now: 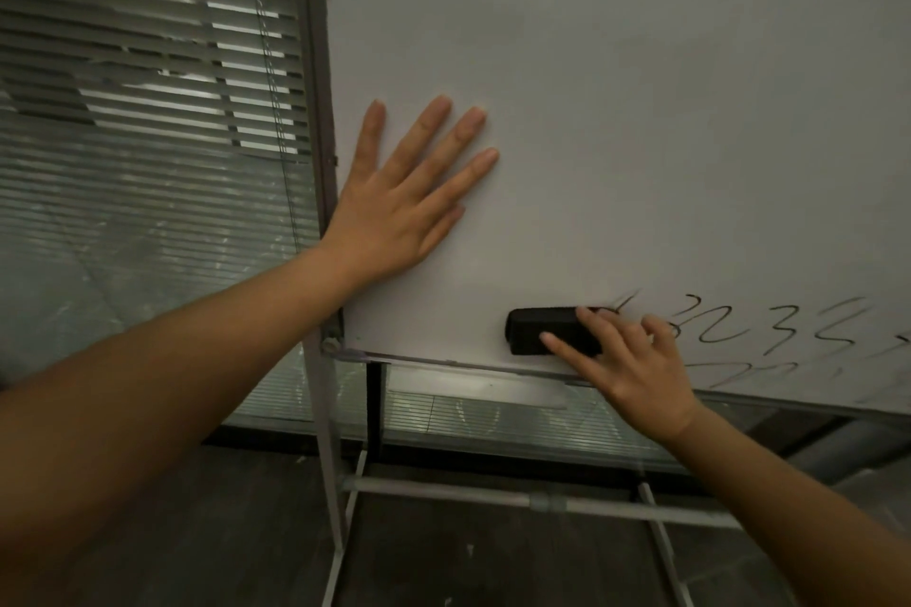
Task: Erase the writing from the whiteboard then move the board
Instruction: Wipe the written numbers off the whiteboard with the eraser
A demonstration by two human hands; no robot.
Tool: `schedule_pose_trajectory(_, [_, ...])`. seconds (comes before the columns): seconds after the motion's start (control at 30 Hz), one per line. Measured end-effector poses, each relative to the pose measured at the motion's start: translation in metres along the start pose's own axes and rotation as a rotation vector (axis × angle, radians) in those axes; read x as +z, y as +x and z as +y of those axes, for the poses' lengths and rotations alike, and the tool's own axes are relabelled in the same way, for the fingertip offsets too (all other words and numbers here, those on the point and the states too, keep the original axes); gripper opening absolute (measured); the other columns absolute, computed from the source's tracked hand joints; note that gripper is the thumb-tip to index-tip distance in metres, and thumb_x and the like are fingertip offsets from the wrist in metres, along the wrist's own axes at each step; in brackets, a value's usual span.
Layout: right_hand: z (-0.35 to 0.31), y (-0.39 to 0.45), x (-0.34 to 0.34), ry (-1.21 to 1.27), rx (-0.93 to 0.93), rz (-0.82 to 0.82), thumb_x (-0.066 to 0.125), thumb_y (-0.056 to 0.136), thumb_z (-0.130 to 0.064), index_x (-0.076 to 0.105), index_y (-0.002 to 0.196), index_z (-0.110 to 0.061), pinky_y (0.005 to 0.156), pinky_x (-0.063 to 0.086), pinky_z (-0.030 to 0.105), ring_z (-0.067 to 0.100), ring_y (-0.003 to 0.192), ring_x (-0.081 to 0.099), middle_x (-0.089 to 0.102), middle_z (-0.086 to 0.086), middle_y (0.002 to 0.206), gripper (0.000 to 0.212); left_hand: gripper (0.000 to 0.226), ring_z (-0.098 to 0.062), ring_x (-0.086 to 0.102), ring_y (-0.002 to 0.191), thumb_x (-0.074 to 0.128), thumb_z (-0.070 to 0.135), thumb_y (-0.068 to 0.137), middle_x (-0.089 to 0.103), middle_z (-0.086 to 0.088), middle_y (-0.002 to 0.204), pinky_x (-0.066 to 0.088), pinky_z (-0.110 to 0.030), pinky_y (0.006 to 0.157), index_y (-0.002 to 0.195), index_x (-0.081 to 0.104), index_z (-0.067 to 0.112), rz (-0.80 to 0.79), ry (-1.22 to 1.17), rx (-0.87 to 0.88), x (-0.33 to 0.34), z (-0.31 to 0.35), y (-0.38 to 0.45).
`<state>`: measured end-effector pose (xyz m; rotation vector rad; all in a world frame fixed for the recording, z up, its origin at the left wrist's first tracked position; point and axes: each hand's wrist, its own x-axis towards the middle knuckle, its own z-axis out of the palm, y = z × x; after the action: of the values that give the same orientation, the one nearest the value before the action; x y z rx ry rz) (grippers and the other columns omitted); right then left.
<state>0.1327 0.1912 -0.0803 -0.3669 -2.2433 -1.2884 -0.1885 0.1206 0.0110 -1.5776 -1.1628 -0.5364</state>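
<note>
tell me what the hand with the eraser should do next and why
Probably slide the black rectangular eraser rightward across the dark marker writing. The right hand grips it at the writing's left end, near the bottom of the white whiteboard, and those strokes remain unerased. The left hand rests flat on the board, bracing it.

slatted window blinds (148, 123), dark floor (222, 532)

Office or meeting room, likely. Large whiteboard (641, 113) on grey metal stand (493, 498) fills centre and right of frame. Horizontal slatted blinds (148, 89) behind glass partition cover left side. Dark wood-look floor (468, 567) along bottom. Dim indoor light.
</note>
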Motion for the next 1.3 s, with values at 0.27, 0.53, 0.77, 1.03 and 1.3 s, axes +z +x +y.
schedule_pose_trajectory(0.27, [0.07, 0.04, -0.017, -0.097, 0.253, 0.206, 0.073, 0.08, -0.009, 0.049, 0.134, -0.03, 0.076, 0.031, 0.039, 0.028, 0.087, 0.046, 0.05, 0.013, 0.119, 0.062, 0.054, -0.028, -0.002, 0.148, 0.038, 0.029, 0.103, 0.018, -0.007, 0.158, -0.006, -0.058, 0.114, 0.154, 0.025, 0.015, 0.038, -0.022, -0.006, 0.004, 0.003, -0.001])
schedule_pose_trajectory(0.53, [0.022, -0.031, 0.006, 0.064, 0.003, -0.025, 0.05, 0.085, -0.002, 0.043, 0.137, -0.025, 0.082, 0.033, 0.043, 0.032, 0.094, 0.047, 0.046, 0.021, 0.118, 0.057, 0.052, -0.029, -0.001, 0.148, 0.035, 0.03, 0.105, 0.025, -0.012, 0.157, -0.005, -0.059, 0.114, 0.154, 0.024, 0.016, 0.016, -0.018, -0.008, 0.007, 0.004, 0.0])
schedule_pose_trajectory(0.77, [0.014, -0.045, 0.006, 0.11, -0.076, -0.165, 0.045, 0.085, -0.005, 0.041, 0.137, -0.026, 0.086, 0.032, 0.046, 0.033, 0.101, 0.045, 0.043, 0.022, 0.12, 0.056, 0.055, -0.028, -0.006, 0.148, 0.029, 0.033, 0.105, 0.0, -0.007, 0.161, -0.012, -0.057, 0.113, 0.156, 0.018, 0.017, 0.012, -0.004, 0.009, 0.011, 0.003, -0.002])
schedule_pose_trajectory(1.03, [0.085, 0.019, -0.016, -0.076, 0.333, 0.165, 0.072, 0.082, -0.01, 0.047, 0.134, -0.032, 0.077, 0.031, 0.04, 0.028, 0.087, 0.044, 0.046, 0.013, 0.118, 0.061, 0.055, -0.029, -0.005, 0.149, 0.031, 0.032, 0.104, -0.001, -0.008, 0.162, -0.013, -0.057, 0.113, 0.156, 0.019, 0.016, 0.015, -0.018, -0.006, 0.012, 0.007, -0.002])
schedule_pose_trajectory(1.3, [0.015, -0.034, -0.011, 0.126, 0.142, -0.103, 0.07, 0.073, -0.007, 0.047, 0.134, -0.026, 0.081, 0.032, 0.043, 0.03, 0.09, 0.045, 0.047, 0.021, 0.117, 0.068, 0.057, -0.028, -0.009, 0.149, 0.027, 0.036, 0.105, -0.008, -0.004, 0.163, -0.012, -0.058, 0.113, 0.156, 0.011, 0.017, 0.006, -0.067, -0.067, 0.009, 0.017, -0.002])
